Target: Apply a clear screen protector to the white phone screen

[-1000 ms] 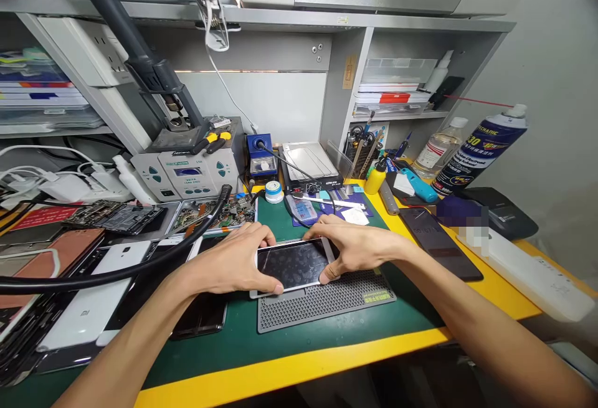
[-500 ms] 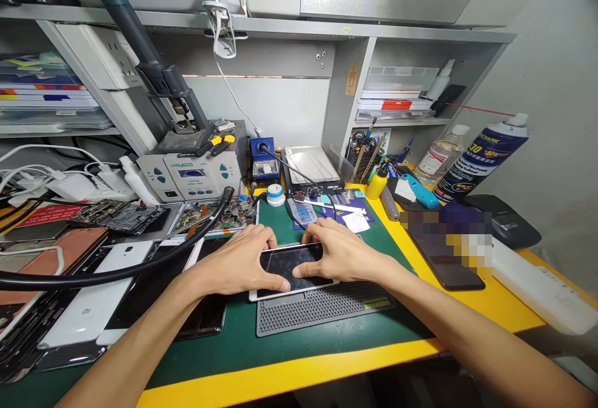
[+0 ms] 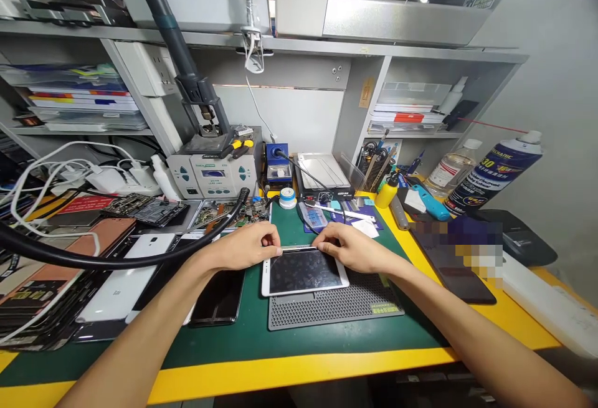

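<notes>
A white-framed smartphone (image 3: 306, 272) with a dark, smudged screen lies face up across the grey perforated mat (image 3: 322, 310). At its far left corner, my left hand (image 3: 250, 246) pinches the edge between thumb and curled fingers. My right hand (image 3: 352, 247) grips the far edge toward the right, its thumb along the rim and its fingers curled behind. The fingertips behind the phone's far edge are partly hidden.
Several phones, including a white one (image 3: 124, 280), lie on the left under a thick black hose (image 3: 154, 263). Behind stand a grey hot-air station (image 3: 215, 174) and a small white-lidded jar (image 3: 288, 198). A spray can (image 3: 495, 171) and a dark phone (image 3: 455, 271) are at the right.
Both thumbs have moved off the screen to the phone's far edge, uncovering the glass. The camera view has shifted, so the bench appears further right.
</notes>
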`<state>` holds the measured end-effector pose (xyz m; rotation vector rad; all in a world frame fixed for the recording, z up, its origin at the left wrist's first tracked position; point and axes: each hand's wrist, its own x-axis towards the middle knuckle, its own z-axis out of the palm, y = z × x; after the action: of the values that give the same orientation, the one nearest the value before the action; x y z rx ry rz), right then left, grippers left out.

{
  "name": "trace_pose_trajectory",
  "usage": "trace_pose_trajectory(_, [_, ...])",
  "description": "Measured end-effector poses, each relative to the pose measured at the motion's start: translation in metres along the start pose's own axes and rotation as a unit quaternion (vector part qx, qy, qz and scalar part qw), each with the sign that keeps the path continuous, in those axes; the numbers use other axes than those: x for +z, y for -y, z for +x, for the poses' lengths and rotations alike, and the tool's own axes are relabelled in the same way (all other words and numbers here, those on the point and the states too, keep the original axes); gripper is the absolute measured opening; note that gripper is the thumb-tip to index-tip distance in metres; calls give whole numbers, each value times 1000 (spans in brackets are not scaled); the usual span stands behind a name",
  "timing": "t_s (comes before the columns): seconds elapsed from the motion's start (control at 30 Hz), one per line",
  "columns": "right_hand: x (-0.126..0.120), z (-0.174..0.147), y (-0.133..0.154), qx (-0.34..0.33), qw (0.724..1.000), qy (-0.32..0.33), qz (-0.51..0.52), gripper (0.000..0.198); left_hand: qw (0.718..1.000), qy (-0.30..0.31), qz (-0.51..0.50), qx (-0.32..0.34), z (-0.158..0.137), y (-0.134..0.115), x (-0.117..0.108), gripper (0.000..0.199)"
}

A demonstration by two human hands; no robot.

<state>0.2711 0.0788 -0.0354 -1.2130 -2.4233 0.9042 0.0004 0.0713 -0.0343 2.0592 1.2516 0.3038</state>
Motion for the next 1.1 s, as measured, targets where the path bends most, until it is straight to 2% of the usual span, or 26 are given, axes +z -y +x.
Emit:
trace_pose_trajectory(0.13, [-10,-4,-1,8,999,39,25,27,1000,-4,5,-8,-2,-3,-4,29])
trace_pose_trajectory(0.3, [-25,-12,-4,14,995,100,11,65,999,37,11,9,-6,-3,-11,34])
trace_pose_trajectory(0.37, [-26,-13,-5,12,994,107,2,70,999,48,9,6,-6,-1,-12,38])
trace_pose_trajectory(0.57, [-23,-12,-5,14,995,100,-1,65,997,61,-32,19,-2,5,-12,36])
trace_pose_trajectory(0.87, [-25,-15,-3,-3,995,104,-7,65,1000,17,-6,14,-3,4,-10,35])
trace_pose_trajectory(1.0, [-26,-16,-4,-8,992,124,-23,77,999,38,-3,7,-5,2,-12,34])
trace_pose_trajectory(1.1, [-26,-14,-6,-2,993,120,-18,73,998,61,-1,13,-6,1,-14,33])
